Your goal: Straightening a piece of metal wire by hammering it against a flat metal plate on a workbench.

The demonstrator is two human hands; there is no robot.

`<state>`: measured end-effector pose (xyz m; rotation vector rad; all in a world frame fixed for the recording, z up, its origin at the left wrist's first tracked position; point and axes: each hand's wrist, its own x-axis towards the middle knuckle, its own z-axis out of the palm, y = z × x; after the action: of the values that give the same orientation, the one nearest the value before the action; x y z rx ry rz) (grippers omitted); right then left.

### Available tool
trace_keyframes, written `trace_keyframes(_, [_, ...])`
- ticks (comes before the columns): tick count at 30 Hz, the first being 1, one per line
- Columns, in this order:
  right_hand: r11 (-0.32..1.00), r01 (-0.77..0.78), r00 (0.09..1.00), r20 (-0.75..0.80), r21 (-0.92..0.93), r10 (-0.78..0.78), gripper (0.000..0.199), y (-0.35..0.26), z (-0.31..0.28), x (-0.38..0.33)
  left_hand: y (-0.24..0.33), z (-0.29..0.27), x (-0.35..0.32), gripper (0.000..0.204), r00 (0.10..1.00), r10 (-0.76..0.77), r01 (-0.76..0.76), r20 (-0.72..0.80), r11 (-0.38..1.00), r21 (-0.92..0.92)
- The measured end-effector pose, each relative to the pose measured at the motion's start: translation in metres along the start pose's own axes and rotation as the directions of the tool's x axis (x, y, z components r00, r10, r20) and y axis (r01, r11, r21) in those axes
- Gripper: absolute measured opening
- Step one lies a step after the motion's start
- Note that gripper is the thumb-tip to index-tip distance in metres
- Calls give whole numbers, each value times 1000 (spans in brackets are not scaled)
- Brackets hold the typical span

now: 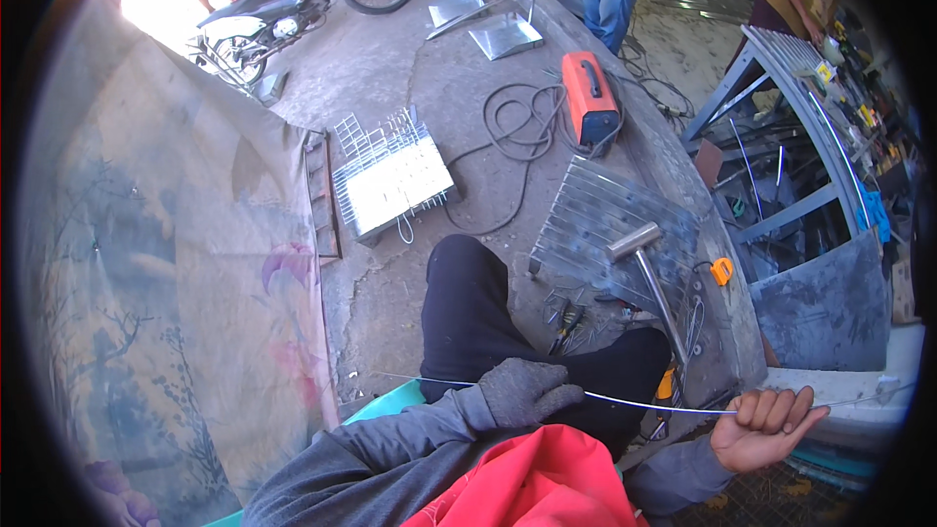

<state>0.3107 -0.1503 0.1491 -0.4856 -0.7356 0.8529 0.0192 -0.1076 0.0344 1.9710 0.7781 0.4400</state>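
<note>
The person's gloved left hand [527, 390] is clutching a thin metal wire [644, 404] tightly. Their bare right hand [766, 425] is fisting around the same wire, beside a hammer [649, 278].

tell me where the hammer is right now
In the head view the hammer lies right of centre on the ground, its head against the ribbed metal panel, just above the person's right knee and left of the orange tape measure.

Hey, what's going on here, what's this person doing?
A seated person holds a thin metal wire stretched between both hands: the gloved left hand grips one part, the bare right hand is closed around it further along. A hammer, an orange welding machine and a wire grid lie on the concrete floor ahead.
</note>
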Motion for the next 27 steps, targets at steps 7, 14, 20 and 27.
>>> trace_keyframes(7, [999,-39,995,88,20,37,46,-5,-5,6,4,2,-3,29,1000,-12,11,27,1000,26])
trace_keyframes(14, [999,-32,995,91,10,31,46,-7,-6,6,3,9,0,31,998,-48,48,34,999,5])
trace_keyframes(20, [1000,-29,997,73,3,28,45,-6,-11,8,3,7,0,30,999,-32,31,33,999,9])
trace_keyframes(27, [999,-43,996,83,0,43,45,-5,-15,12,0,10,0,25,997,70,-70,-6,997,45])
